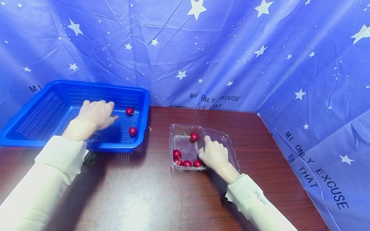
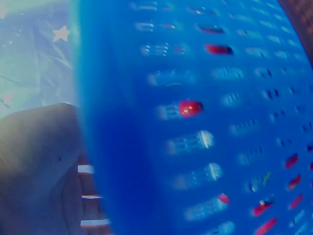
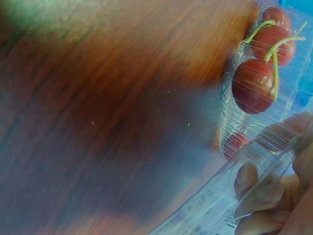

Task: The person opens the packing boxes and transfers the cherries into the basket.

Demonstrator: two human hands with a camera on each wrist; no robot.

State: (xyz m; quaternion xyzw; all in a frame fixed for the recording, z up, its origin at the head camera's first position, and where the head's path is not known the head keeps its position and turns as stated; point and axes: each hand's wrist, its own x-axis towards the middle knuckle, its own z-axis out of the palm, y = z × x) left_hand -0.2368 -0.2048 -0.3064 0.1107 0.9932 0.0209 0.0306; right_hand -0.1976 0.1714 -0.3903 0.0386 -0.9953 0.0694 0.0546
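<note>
My left hand reaches down into a blue plastic basket, its back toward the head camera. I cannot tell whether its fingers hold anything. Two cherries, one cherry behind the other cherry, lie in the basket right of that hand. Through the basket's slots the left wrist view shows more red cherry patches. My right hand grips the right rim of a clear plastic box, fingers curled at its edge. In the box, one cherry lies at the back and several cherries along the front.
The box's clear lid lies folded out to the right, partly under my hand. Both containers stand on a dark wooden table. A blue star-printed curtain hangs behind and to the right. A small stem piece lies beside the basket.
</note>
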